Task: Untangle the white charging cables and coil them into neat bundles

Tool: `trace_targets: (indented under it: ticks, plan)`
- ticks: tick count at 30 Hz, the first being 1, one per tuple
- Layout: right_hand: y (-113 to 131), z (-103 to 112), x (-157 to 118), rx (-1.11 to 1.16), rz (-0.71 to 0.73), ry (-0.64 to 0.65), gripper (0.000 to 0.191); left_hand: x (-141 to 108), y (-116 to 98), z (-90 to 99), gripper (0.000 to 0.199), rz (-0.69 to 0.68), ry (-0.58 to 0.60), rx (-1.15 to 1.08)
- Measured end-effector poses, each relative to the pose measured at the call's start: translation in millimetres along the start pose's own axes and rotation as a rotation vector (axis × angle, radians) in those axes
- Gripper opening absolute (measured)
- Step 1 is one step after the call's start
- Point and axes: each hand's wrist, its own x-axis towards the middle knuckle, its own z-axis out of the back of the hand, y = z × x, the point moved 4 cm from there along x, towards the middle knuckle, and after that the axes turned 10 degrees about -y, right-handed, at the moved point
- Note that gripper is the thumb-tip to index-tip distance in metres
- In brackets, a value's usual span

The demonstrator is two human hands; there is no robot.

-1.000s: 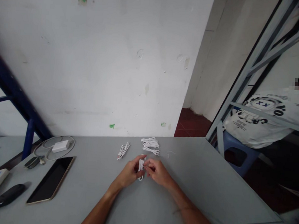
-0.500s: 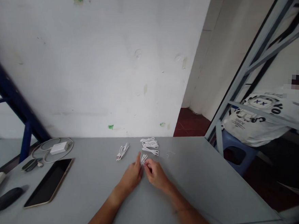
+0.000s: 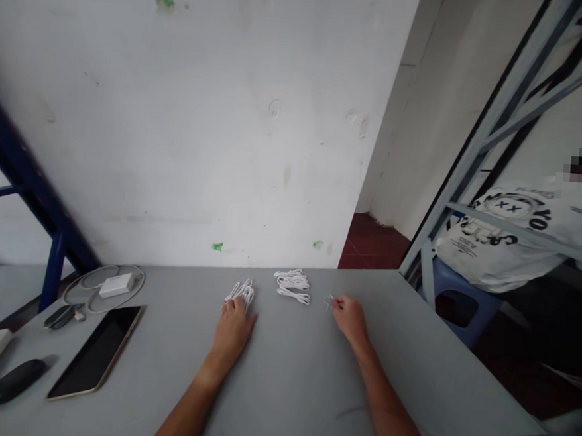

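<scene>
My left hand [image 3: 231, 327] is closed over the near end of a white cable bundle [image 3: 246, 290], its fingers resting on the folded loops at the left. The fingers hide part of that bundle, so I cannot tell how the cables lie under them. Out to the right, my right hand [image 3: 351, 320] pinches a thin white tie [image 3: 332, 298] just above the tabletop. Other thin white bits lie by its fingertips. Between the hands, farther back, lie several folded white cables [image 3: 293, 284].
At the left of the grey table [image 3: 289, 384] are a tablet [image 3: 97, 352], a black mouse [image 3: 14, 383], a white charger [image 3: 117, 285] with its cord and a small dark device [image 3: 59, 317]. A wall [image 3: 217, 140] rises behind. A person [image 3: 509, 226] sits beyond the metal frame on the right.
My hands have moved apart. The left carried a white cable from the middle to the left bundle; the right went right to the thin white ties and pinched one.
</scene>
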Motion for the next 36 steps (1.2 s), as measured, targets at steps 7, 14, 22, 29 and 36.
trace_targets:
  ticks: [7,14,22,29,36]
  plan:
    - [20.0,-3.5,-17.4,-0.116,0.089,-0.098,0.029,-5.1,-25.1,10.9,0.032,-0.135,-0.171,-0.244]
    - [74.0,-44.2,-38.3,0.012,0.452,0.196,0.022,-28.9,-69.8,6.8,0.026,-0.453,0.221,-0.537]
    - [73.1,-45.9,-60.2,0.353,0.272,0.38,0.026,-14.6,-53.9,4.2,0.029,-0.13,0.094,-0.749]
    - [88.6,-42.0,-92.7,0.938,-0.002,0.692,0.034,-12.4,-58.5,10.6,0.028,-0.107,0.167,-0.889]
    - [90.7,-35.7,-92.8,0.919,0.023,0.74,0.028,-11.3,-58.3,12.7,0.035,-0.044,0.15,-0.903]
